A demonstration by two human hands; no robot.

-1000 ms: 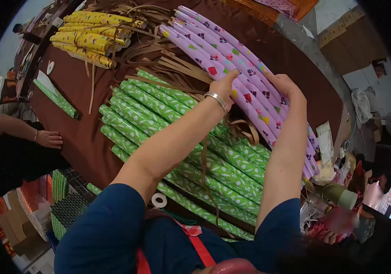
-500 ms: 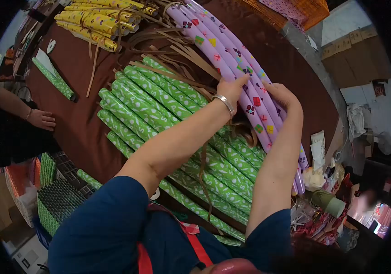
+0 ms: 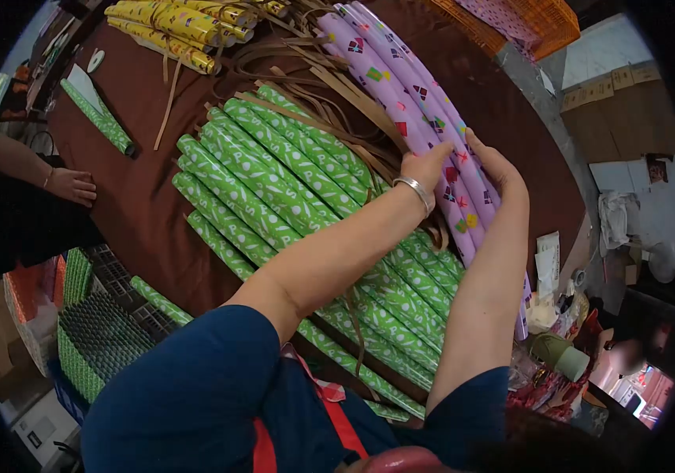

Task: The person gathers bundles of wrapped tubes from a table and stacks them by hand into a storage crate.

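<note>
Several purple wrapping paper rolls point(image 3: 400, 87) with a gift pattern lie side by side in a long bundle. My left hand point(image 3: 429, 167) is closed around their left side, thumb on top; a silver bangle is on that wrist. On the right side my right hand point(image 3: 499, 164) grips the same bundle, its fingers partly hidden. The lower ends pass behind my right forearm. Close to the left, under my left forearm, are many green wrapping paper rolls point(image 3: 274, 173) with white print. Brown ribbons point(image 3: 329, 102) lie loose between the green and purple rolls.
Yellow rolls point(image 3: 172, 31) tied with ribbon lie at the back left of the brown-covered table point(image 3: 144, 205). A single green roll point(image 3: 97, 114) is partly unrolled. Another person's hand point(image 3: 73, 187) rests at the left edge. An orange basket point(image 3: 546, 27) and cardboard boxes point(image 3: 609, 110) stand right.
Both hands stay on the purple rolls. The bundle's upper part has shifted right, and my left hand has moved a little right and toward me. The whole view has tilted slightly.
</note>
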